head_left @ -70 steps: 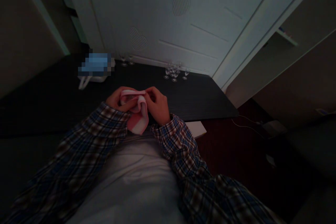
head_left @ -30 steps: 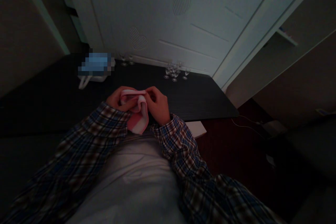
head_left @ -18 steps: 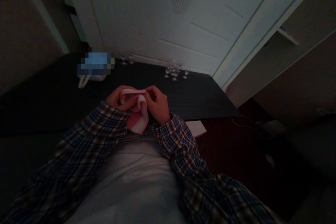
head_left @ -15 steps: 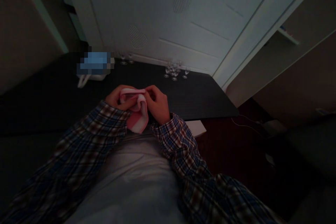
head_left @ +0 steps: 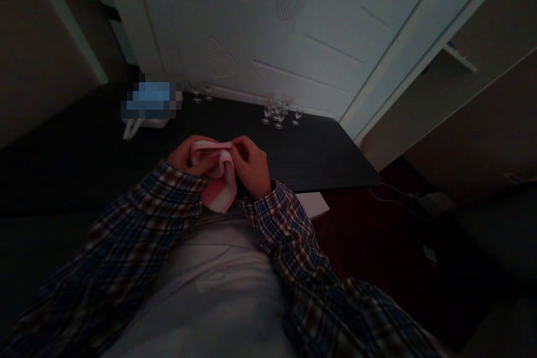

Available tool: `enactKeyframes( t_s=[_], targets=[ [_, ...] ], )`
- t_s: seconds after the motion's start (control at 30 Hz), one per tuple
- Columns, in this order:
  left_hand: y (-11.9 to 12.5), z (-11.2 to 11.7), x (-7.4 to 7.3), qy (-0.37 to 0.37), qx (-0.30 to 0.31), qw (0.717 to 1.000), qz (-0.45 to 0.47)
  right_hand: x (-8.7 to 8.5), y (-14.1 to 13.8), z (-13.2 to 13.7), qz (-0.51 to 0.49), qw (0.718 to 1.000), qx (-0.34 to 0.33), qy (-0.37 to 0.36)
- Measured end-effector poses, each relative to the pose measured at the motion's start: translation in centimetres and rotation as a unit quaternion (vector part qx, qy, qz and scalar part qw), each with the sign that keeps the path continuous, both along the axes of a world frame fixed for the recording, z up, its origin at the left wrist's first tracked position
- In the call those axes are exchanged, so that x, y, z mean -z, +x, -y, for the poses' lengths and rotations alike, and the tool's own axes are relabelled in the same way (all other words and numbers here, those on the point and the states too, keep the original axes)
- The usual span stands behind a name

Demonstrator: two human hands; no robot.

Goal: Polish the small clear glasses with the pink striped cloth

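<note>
A pink and white cloth is bunched between my two hands, above the near edge of the dark table. My left hand is closed round its left side, the thumb lying across the folds. At the cloth's upper right edge, my right hand pinches it with curled fingers. One corner of the cloth hangs down toward my lap. Whether anything is wrapped inside the folds, I cannot tell in the dim light.
Several small stemmed glasses stand at the back of the black table. Two more glasses are further left, beside a blurred-out blue and white object. A white box-like thing lies below the table's front edge.
</note>
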State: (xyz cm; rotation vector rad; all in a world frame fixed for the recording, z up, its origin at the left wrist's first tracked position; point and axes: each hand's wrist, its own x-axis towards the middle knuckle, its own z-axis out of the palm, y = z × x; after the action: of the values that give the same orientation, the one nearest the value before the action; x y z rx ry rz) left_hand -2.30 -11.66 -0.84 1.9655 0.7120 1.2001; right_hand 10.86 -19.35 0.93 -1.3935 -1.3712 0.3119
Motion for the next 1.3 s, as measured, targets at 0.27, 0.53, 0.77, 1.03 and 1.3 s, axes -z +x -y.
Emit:
enactKeyframes(
  t_s=[0.27, 0.53, 0.77, 1.03, 1.3],
  targets=[
    [-0.06, -0.12, 0.11, 0.025, -0.003, 1.0, -0.003, 0.07, 0.06, 0.01, 0.005, 1.0, -0.004, 0.005],
    [0.12, -0.38, 0.31, 0.02, 0.001, 1.0, 0.005, 0.38, 0.16, -0.27, 0.001, 1.0, -0.011, 0.013],
    [0.01, -0.61, 0.46, 0.031, 0.013, 0.999, 0.006, 0.28, 0.2, -0.26, 0.006, 1.0, -0.01, 0.006],
    [0.06, -0.23, 0.35, 0.02, 0.007, 1.0, 0.017, 0.54, 0.33, -0.44, 0.011, 1.0, -0.014, -0.008],
    [0.0, -0.26, 0.4, 0.0, 0.003, 1.0, 0.01, 0.49, 0.33, -0.42, 0.011, 1.0, -0.012, -0.011]
  ],
)
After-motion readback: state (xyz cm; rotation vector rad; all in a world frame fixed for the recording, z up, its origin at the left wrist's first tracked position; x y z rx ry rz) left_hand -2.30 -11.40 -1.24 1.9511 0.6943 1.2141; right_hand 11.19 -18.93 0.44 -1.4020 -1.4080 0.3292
